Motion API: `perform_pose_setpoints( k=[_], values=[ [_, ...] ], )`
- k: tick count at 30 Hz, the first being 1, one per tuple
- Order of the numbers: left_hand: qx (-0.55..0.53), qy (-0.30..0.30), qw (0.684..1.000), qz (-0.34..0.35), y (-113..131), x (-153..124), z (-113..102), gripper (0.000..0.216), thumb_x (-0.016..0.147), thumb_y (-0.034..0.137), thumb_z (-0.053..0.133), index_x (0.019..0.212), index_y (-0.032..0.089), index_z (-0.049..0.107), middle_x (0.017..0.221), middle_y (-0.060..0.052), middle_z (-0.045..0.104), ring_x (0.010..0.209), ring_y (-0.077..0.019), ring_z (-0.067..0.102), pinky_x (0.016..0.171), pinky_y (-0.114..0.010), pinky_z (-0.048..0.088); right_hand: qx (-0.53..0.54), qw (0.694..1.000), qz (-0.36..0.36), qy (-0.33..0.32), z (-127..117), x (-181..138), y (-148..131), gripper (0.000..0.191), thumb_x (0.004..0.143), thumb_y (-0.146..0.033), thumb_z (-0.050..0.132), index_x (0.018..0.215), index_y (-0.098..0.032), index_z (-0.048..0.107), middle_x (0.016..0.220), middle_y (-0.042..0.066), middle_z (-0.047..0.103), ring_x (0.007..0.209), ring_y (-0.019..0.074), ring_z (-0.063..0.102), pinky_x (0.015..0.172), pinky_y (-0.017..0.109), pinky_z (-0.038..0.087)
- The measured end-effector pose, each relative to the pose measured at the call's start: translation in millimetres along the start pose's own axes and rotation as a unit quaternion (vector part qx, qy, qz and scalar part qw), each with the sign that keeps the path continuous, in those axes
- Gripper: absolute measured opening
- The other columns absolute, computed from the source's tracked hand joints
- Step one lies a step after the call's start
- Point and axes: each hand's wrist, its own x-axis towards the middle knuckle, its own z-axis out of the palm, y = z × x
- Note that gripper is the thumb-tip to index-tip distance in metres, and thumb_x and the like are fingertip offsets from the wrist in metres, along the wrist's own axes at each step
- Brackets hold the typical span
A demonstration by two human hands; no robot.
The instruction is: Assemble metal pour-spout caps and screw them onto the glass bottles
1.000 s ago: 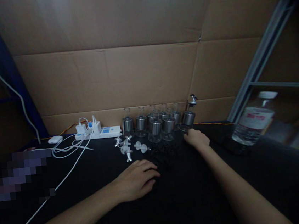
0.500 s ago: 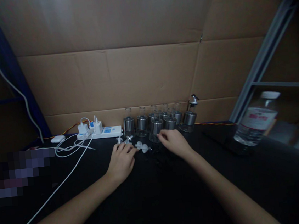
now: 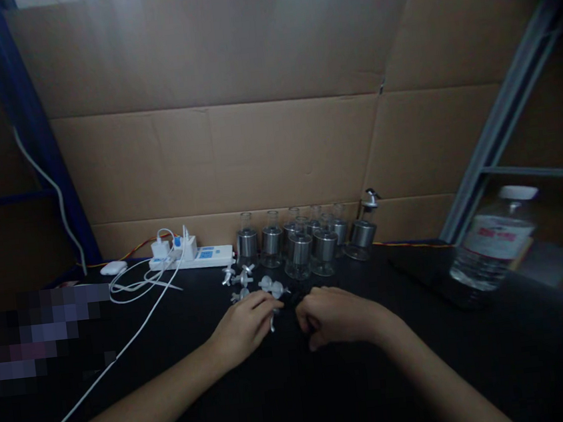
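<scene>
My left hand (image 3: 248, 325) is closed, its thumb and fingers pinching a small silvery spout piece (image 3: 273, 322) that pokes out below the fingertips. Just beyond it lie several small silvery and clear plastic pourer parts (image 3: 272, 286) on the black table. To the right, my right hand (image 3: 340, 315) is curled, fingertips turned toward the left hand; what it holds, if anything, is hidden. Small dark parts (image 3: 298, 295) lie beside its knuckles, hard to make out against the table. Behind both hands stand several glass bottles with steel sleeves (image 3: 299, 248), open at the neck.
One steel-sleeved bottle (image 3: 363, 234) at the right end carries a pourer top (image 3: 370, 196). A white power strip (image 3: 216, 255) with plugs and looped white cables (image 3: 133, 290) lies at the left. A labelled water bottle (image 3: 491, 242) stands at right, before a cardboard wall (image 3: 255, 153).
Both hands have come back toward me. My left hand has left the pile with a spout piece in its fingers; my right hand has drawn away from the front bottle. The view has tilted up slightly.
</scene>
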Motion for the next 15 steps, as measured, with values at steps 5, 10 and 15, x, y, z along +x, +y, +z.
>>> perform_pose_setpoints(
  k=[5, 10, 15],
  values=[
    [-0.011, -0.001, 1.000, 0.000, 0.6, 0.1, 0.8, 0.034, 0.078, 0.009, 0.042, 0.111, 0.017, 0.047, 0.104, -0.006, 0.053, 0.096, -0.0149, 0.050, 0.085, -0.028, 0.042, 0.004, 1.000, -0.005, -0.016, 7.2, 5.5, -2.9, 0.013, 0.060, -0.023, 0.063, 0.072, -0.021, 0.063, 0.072, -0.001, 0.061, 0.070, 0.0147, 0.056, 0.053, 0.020, 0.032],
    [-0.010, -0.033, 0.999, 0.018, 0.4, -0.6, -2.2, 0.045, 0.076, 0.002, 0.040, 0.116, 0.022, 0.044, 0.109, -0.005, 0.050, 0.099, -0.0141, 0.049, 0.084, -0.027, 0.044, 0.026, 0.998, -0.042, 0.026, 6.7, 6.7, -4.2, 0.012, 0.063, -0.015, 0.053, 0.072, -0.018, 0.059, 0.068, 0.000, 0.059, 0.061, 0.0109, 0.052, 0.050, 0.019, 0.031],
    [-0.007, -0.036, 0.999, 0.018, -1.6, -2.1, -1.2, 0.040, 0.074, 0.002, 0.042, 0.108, 0.020, 0.052, 0.113, -0.007, 0.048, 0.100, -0.0156, 0.049, 0.084, -0.028, 0.043, 0.070, 0.992, -0.052, 0.087, 7.8, 10.7, 1.0, 0.012, 0.061, -0.011, 0.049, 0.071, -0.015, 0.053, 0.061, -0.001, 0.053, 0.054, 0.0080, 0.047, 0.047, 0.017, 0.029]
  ],
)
